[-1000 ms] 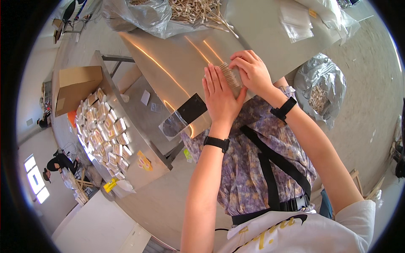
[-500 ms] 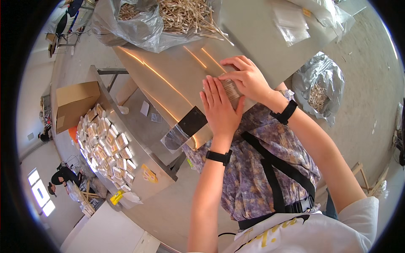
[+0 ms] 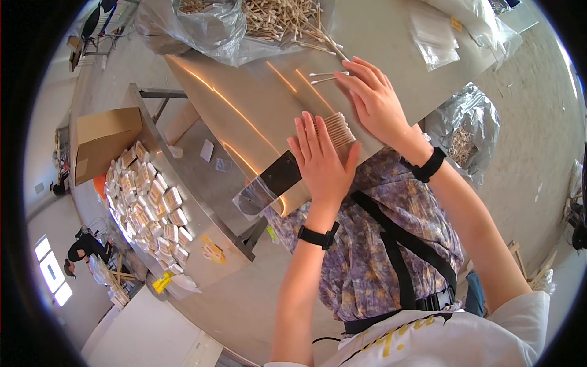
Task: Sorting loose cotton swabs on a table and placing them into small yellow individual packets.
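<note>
My left hand (image 3: 322,165) lies flat, fingers stretched, over one end of a neat row of cotton swabs (image 3: 340,129) on the metal table (image 3: 244,98). Beside its palm a flat black plate (image 3: 282,174) carries a clear plastic sleeve (image 3: 252,197) at its outer end. Farther up the table my right hand (image 3: 380,105) has its fingers extended and apart. Two loose cotton swabs (image 3: 325,77) lie at its fingertips; whether the fingers touch them I cannot tell. The far ends of the row are hidden under my left hand.
A grey plastic bag (image 3: 208,33) spills loose swabs (image 3: 278,21) at the far edge. Clear pouches (image 3: 434,38) lie at far right. Another bag of swabs (image 3: 460,144) stands on the floor. Many packed boxes (image 3: 147,199) and a carton (image 3: 107,144) cover a left side table.
My right hand has moved up and away from the row, uncovering its near end. Two loose swabs now show at its fingertips. My left hand has stayed nearly in place.
</note>
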`<state>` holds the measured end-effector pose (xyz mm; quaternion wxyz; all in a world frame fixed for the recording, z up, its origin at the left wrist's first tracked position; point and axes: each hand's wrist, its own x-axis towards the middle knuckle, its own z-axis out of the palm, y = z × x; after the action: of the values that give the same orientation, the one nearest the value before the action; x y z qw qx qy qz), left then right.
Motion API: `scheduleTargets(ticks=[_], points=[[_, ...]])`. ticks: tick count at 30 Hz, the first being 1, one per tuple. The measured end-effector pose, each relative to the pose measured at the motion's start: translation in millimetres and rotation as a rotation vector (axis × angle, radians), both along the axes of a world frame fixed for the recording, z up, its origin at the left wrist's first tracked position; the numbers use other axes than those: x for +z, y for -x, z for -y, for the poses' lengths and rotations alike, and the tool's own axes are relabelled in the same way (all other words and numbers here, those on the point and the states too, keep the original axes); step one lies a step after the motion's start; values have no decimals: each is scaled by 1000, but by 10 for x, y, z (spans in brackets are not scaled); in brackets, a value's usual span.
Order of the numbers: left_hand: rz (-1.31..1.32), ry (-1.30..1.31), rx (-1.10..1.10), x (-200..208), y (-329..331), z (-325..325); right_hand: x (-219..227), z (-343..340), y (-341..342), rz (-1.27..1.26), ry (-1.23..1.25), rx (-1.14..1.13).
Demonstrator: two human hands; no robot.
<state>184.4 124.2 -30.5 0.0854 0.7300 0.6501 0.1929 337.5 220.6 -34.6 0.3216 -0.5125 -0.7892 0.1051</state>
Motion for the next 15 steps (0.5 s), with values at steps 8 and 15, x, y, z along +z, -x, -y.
scheduleTargets(ticks=[8,15], points=[[861,8,319,120,153,132,-22,126,579,141,26,16],[1315,-139,572,271,369,114,-103,209,775,274,-31,93]])
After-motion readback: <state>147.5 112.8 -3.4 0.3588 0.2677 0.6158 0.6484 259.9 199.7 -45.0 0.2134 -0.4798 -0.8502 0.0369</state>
